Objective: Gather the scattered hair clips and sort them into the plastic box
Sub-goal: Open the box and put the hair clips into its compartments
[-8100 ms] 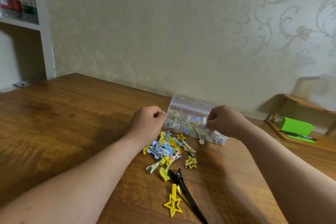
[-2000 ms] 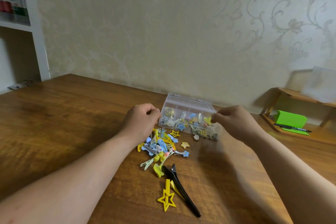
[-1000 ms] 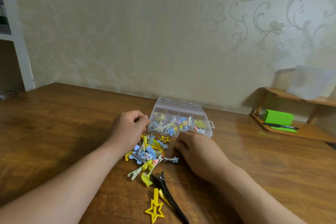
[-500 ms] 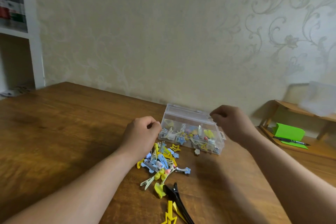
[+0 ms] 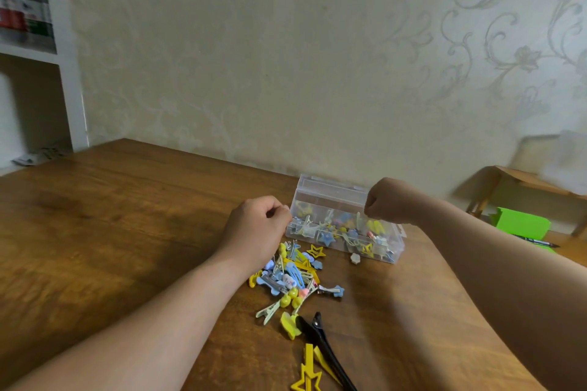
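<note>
A clear plastic box (image 5: 395, 252) stands open near the table's back edge, with several small clips inside. My left hand (image 5: 257, 225) is curled, its knuckles against the box's left end. My right hand (image 5: 386, 201) hovers over the box's right half, fingertips pinched downward on a small hair clip that the fingers hide. A pile of blue and yellow hair clips (image 5: 292, 276) lies in front of the box. A yellow outline star (image 5: 316, 251), a small white clip (image 5: 355, 259) and a blue star clip (image 5: 333, 290) lie beside the pile. Nearer me are a long black clip (image 5: 320, 336) and a yellow star clip (image 5: 306, 381).
The wooden table (image 5: 111, 216) meets the papered wall just behind the box. A low wooden stand (image 5: 508, 174) sits at the back right, with a green pad (image 5: 521, 225) and a pen (image 5: 536, 241) beneath it. A white shelf unit (image 5: 63, 73) stands at the far left.
My right hand went down to the table in front of the box, then rose over the box's right half. A small yellow star clip is gone from the table. My left hand stayed put.
</note>
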Action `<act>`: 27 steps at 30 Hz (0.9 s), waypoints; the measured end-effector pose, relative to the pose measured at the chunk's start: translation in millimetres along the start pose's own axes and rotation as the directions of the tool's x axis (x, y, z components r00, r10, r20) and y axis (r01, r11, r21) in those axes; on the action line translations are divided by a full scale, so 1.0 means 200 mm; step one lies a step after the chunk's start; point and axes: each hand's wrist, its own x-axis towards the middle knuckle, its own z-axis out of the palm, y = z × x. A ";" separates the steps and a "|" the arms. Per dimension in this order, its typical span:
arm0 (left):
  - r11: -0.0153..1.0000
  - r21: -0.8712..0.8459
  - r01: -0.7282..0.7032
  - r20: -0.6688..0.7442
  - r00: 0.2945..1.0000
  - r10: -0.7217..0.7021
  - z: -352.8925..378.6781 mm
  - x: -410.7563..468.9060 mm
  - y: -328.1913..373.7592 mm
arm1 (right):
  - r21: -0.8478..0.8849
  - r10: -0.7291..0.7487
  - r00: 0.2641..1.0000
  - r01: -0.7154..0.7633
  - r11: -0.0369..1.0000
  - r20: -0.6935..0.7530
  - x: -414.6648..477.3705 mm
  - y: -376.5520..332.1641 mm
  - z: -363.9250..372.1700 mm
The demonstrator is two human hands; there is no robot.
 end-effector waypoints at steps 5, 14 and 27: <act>1.000 0.002 -0.015 0.001 1.000 0.015 0.00 0.00 0.00 | 0.005 0.006 1.000 -0.006 1.000 -0.009 0.01 0.01 0.00; 1.000 0.021 -0.023 0.000 1.000 0.023 -0.01 -0.01 0.01 | 0.269 -0.018 0.957 0.099 0.958 -0.290 -0.27 -0.03 -0.08; 0.999 0.036 0.020 -0.010 1.000 -0.019 -0.02 -0.03 0.04 | 0.527 -0.174 0.961 0.264 0.808 -0.214 -0.74 -0.09 0.24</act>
